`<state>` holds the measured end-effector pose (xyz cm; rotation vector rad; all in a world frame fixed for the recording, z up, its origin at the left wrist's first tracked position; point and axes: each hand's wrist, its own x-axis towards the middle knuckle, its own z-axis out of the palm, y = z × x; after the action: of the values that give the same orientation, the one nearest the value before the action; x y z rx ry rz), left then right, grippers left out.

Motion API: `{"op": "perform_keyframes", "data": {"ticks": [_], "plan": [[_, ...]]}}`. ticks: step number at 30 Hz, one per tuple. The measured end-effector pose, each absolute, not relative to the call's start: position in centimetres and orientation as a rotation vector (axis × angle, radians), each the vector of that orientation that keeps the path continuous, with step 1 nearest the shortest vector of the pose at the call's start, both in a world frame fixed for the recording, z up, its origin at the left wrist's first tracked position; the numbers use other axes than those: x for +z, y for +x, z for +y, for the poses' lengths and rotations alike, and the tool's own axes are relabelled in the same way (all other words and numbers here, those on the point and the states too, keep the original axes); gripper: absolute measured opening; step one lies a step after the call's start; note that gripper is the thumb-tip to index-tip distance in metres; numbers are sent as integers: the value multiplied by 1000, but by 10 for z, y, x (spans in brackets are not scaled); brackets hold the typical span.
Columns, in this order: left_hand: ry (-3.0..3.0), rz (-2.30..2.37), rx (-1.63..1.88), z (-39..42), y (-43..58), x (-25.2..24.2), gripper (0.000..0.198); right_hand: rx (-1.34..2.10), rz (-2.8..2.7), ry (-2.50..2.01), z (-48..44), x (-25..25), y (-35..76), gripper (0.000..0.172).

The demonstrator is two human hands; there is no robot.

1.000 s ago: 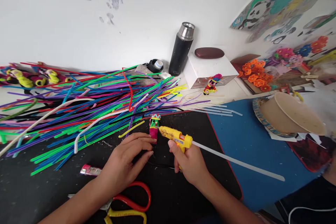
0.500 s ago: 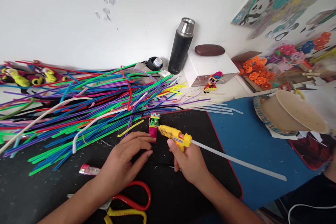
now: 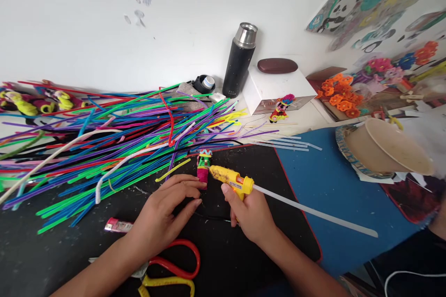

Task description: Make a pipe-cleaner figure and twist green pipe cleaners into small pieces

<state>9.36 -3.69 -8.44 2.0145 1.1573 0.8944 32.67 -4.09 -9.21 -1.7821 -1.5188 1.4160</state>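
A small pipe-cleaner figure, with a green face, a yellow and light-blue headband and a magenta lower body, stands on the black mat. My left hand grips its lower end with the fingertips; the fingers hide part of the base. In my right hand is a yellow glue gun, with a long translucent glue stick sticking out of its back. The nozzle, brown with dried residue, points left and sits right at the figure's right side. Whether it touches cannot be made out.
Coloured pipe cleaners cover the back left. Red-and-yellow-handled scissors and a pink lighter lie by my left forearm. Behind stand a black flask, a white box and another figure. A tan bowl is at right.
Both hands, the figure and the glue gun hold nearly the same positions. The whole view has shifted very slightly.
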Motion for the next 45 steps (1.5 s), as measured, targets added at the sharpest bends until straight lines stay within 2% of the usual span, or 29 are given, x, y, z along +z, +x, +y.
{"op": "perform_keyframes", "data": {"ticks": [18,45], "plan": [[2010,1161,850,-38,92,-89,10,1401,-1527,-1800,-41,-88,325,68],[2064,1140,891,-37,94,-88,11,1359,-1545,-1784,-41,-85,324,59]]}}
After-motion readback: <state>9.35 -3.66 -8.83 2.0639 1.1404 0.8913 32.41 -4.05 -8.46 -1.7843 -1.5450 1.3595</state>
